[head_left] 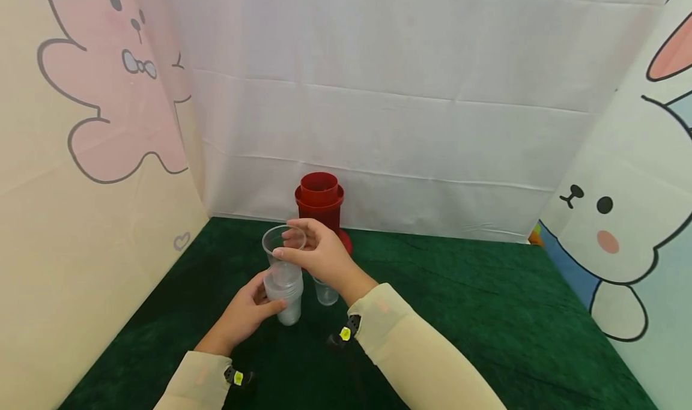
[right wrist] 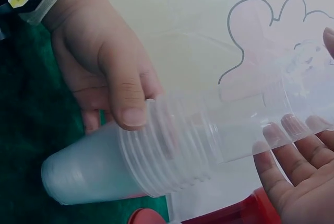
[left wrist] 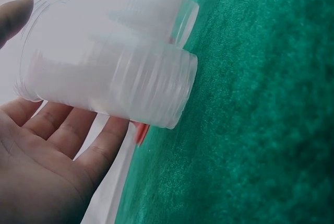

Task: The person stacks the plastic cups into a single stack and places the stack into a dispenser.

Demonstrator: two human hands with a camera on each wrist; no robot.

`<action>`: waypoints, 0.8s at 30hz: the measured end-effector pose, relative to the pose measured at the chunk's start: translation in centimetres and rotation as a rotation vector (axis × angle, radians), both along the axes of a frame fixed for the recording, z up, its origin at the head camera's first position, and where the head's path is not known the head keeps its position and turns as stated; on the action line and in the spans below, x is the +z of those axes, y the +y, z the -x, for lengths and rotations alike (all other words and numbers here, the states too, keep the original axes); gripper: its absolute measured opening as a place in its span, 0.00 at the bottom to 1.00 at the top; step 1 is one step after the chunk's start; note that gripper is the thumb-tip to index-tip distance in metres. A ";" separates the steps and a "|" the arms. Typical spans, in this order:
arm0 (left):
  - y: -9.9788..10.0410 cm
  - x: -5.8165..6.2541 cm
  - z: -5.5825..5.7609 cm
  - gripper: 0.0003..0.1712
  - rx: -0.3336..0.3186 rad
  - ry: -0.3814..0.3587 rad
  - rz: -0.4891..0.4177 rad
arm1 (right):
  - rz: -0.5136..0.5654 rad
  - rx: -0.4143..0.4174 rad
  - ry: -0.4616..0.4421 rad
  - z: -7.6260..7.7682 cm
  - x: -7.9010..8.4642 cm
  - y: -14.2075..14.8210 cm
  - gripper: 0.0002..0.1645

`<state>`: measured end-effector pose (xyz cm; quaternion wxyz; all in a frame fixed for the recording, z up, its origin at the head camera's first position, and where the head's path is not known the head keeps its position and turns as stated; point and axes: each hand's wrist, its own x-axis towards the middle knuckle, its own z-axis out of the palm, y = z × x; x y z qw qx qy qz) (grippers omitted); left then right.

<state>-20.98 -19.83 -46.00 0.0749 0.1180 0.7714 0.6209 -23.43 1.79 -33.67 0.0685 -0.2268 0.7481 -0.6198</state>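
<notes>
My left hand point(head_left: 241, 315) grips a stack of nested clear plastic cups point(head_left: 292, 308) around its upper part, thumb across the near side. The stack is held tilted above the green cloth. Just above it, my right hand point(head_left: 327, 255) holds a single clear plastic cup point(right wrist: 240, 125) between thumb and fingers, its lower end inside the mouth of the stack. In the right wrist view, the ridged rims of the stack lie under my left thumb point(right wrist: 133, 101). Another clear cup point(head_left: 327, 294) stands on the cloth, partly hidden behind my right wrist.
A red cylindrical container point(head_left: 319, 209) with a raised round top stands at the back, partly covered by my right hand. Green cloth point(head_left: 459, 314) covers the table. A white curtain point(head_left: 389, 128) closes the back, with cartoon-printed cloths at both sides.
</notes>
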 end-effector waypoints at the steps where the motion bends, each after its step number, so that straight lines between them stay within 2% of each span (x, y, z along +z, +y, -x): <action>1: 0.0 0.0 0.0 0.44 0.002 0.001 0.002 | -0.004 -0.001 0.000 0.0 -0.2 0.0 0.35; 9: 0.1 0.0 0.2 0.43 0.010 -0.009 0.023 | -0.003 0.000 -0.016 0.2 -1.2 -0.3 0.34; 19: 0.1 0.1 0.3 0.43 0.009 0.015 0.026 | 0.022 0.001 -0.013 0.2 -1.4 -0.4 0.33; 24: 0.1 0.1 0.2 0.43 0.012 0.004 0.036 | 0.011 -0.017 -0.020 0.1 -1.6 -0.4 0.34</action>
